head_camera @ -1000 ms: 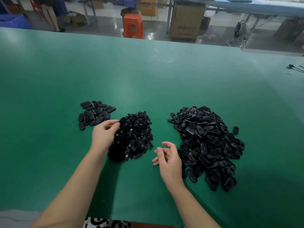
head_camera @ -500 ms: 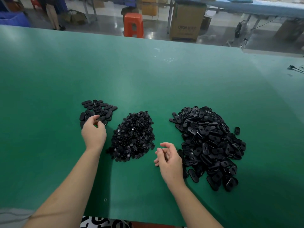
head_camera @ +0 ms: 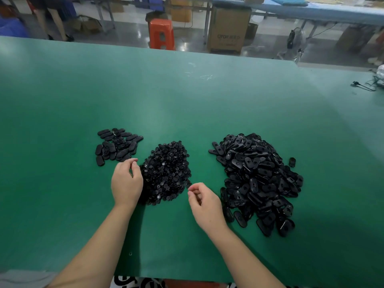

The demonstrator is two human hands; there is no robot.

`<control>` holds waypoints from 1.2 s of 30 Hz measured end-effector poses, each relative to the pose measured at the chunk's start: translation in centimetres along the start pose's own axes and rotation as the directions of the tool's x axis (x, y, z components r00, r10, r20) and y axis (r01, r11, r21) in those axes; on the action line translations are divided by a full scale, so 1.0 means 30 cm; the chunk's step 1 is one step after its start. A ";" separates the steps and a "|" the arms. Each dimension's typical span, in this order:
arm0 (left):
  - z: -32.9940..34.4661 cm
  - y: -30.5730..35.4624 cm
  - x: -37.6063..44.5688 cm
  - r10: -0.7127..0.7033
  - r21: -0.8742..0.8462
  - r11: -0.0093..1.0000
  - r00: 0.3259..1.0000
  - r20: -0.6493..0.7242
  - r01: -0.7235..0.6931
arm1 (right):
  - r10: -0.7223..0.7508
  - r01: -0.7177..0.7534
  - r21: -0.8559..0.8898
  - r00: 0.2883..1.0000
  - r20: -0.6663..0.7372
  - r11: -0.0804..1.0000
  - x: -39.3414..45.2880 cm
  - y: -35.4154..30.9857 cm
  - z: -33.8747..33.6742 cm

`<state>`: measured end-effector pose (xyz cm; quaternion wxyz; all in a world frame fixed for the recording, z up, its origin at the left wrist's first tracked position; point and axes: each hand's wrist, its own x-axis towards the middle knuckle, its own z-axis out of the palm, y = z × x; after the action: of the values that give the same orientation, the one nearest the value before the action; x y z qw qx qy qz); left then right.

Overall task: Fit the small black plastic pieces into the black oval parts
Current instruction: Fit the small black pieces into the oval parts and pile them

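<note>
Left hand (head_camera: 127,183) loosely curled, holding nothing, at the small-piece heap's (head_camera: 167,173) left edge, right hand (head_camera: 205,204) likewise between it and the oval-part pile (head_camera: 257,181), bare green table (head_camera: 187,104) beyond

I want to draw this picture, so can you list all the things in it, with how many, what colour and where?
table: one, green, fills the view
big pile of oval parts: too many to count, black, right
pile of small pieces: too many to count, black, middle
small group of oval parts: a couple of dozen, black, left
stray oval part: one, black, right of big pile
stool: one, orange, behind table
cardboard box: one, brown, beside stool
left hand: curled, beside small pieces
right hand: curled, between piles
</note>
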<state>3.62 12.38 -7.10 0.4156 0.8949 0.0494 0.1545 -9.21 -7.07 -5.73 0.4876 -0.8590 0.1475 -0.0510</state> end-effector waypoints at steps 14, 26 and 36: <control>0.003 -0.004 0.004 -0.017 0.026 1.000 1.000 0.018 0.016 | 0.085 0.058 -0.800 0.987 0.135 0.598 0.069 -0.010 -0.269; 0.008 -0.013 0.007 -0.032 0.014 0.999 0.999 0.021 0.032 | 0.123 0.008 -0.821 0.988 0.095 0.571 0.110 0.004 -0.292; 0.003 -0.008 0.007 -0.018 0.029 0.999 0.999 0.046 0.016 | 0.119 -0.006 -0.791 0.989 0.085 0.612 0.098 0.000 -0.281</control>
<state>3.86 12.50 -7.28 0.4051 0.9037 0.0496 0.1294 -8.37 -14.91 -1.52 0.0708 -0.9814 0.1531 0.0915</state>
